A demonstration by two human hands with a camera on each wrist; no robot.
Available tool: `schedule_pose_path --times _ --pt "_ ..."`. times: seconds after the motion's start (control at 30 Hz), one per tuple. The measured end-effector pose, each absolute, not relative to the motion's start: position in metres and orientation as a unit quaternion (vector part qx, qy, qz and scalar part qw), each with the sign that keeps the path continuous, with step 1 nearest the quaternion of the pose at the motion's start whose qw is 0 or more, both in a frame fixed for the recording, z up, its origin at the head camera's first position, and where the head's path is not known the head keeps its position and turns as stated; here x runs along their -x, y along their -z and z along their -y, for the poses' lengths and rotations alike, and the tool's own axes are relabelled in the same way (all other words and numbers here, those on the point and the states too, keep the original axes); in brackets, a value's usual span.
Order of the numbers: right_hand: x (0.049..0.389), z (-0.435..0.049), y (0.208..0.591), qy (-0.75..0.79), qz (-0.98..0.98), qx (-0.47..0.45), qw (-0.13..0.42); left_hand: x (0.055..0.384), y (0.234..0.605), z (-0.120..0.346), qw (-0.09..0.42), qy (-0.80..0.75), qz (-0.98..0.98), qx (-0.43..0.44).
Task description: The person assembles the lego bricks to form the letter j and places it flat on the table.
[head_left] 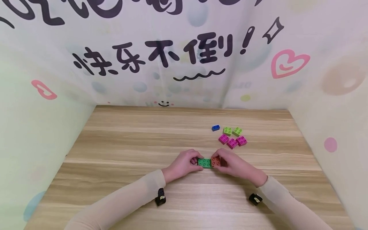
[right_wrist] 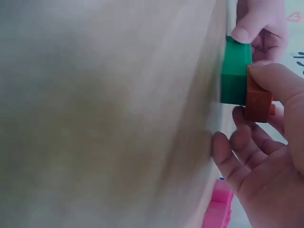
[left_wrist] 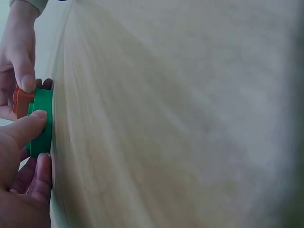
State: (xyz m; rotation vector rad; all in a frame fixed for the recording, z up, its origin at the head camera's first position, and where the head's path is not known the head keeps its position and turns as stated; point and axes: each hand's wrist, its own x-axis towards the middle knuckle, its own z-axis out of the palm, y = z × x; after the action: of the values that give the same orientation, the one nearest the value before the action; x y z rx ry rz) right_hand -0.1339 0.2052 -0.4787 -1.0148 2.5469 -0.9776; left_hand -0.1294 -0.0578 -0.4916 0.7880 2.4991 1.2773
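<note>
"What's held, and where?"

"Lower centre of the head view: the left hand pinches a green brick; the right hand pinches an orange brick over its right end."

"Handling?"

"Probably light, stiff, slightly slick. Grip opposite sides, leaving tops free."

Left of the green brick, the left fingers bar the way; at its right end, the orange brick and right fingers do. Beyond it to the right, magenta bricks, lime bricks and a blue brick obstruct the desk. Beyond it to the left, wide room reaches the back wall. Nearer than it, a lane runs between the left sleeve and right sleeve.
</note>
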Motion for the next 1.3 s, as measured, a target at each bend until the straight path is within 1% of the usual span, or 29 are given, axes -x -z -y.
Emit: schedule_pose_path --times 0.3,0.5,0.6,0.7,0.83,0.87,0.93,1.0,1.17,1.23,1.3 --pt "0.132 -0.206 0.484 0.339 -0.868 0.345 0.116 0.129 0.49 0.055 0.119 -0.43 -0.853 -0.271" --pt "0.135 -0.205 0.485 0.322 -0.877 0.336 0.118 0.13 0.489 0.053 0.115 -0.432 -0.85 -0.281" --pt "0.135 -0.206 0.485 0.321 -0.879 0.331 0.122 0.132 0.489 0.054 0.127 -0.418 -0.851 -0.292" --pt "0.134 -0.207 0.484 0.324 -0.879 0.324 0.128 0.14 0.484 0.057 0.169 -0.404 -0.844 -0.31" --pt "0.133 -0.206 0.486 0.332 -0.875 0.325 0.136 0.159 0.474 0.064 0.269 -0.407 -0.812 -0.322" --pt "0.133 -0.206 0.487 0.334 -0.874 0.326 0.138 0.165 0.472 0.065 0.287 -0.403 -0.807 -0.323" --pt "0.133 -0.205 0.488 0.337 -0.872 0.327 0.14 0.175 0.467 0.067 0.305 -0.388 -0.805 -0.33" --pt "0.133 -0.205 0.489 0.336 -0.872 0.326 0.14 0.186 0.464 0.065 0.282 -0.367 -0.816 -0.347" --pt "0.132 -0.207 0.49 0.331 -0.876 0.324 0.134 0.208 0.466 0.049 0.155 -0.297 -0.86 -0.386" --pt "0.132 -0.209 0.489 0.329 -0.876 0.325 0.134 0.215 0.467 0.042 0.127 -0.257 -0.87 -0.4" --pt "0.132 -0.21 0.488 0.327 -0.877 0.327 0.132 0.219 0.467 0.033 0.118 -0.221 -0.877 -0.411"
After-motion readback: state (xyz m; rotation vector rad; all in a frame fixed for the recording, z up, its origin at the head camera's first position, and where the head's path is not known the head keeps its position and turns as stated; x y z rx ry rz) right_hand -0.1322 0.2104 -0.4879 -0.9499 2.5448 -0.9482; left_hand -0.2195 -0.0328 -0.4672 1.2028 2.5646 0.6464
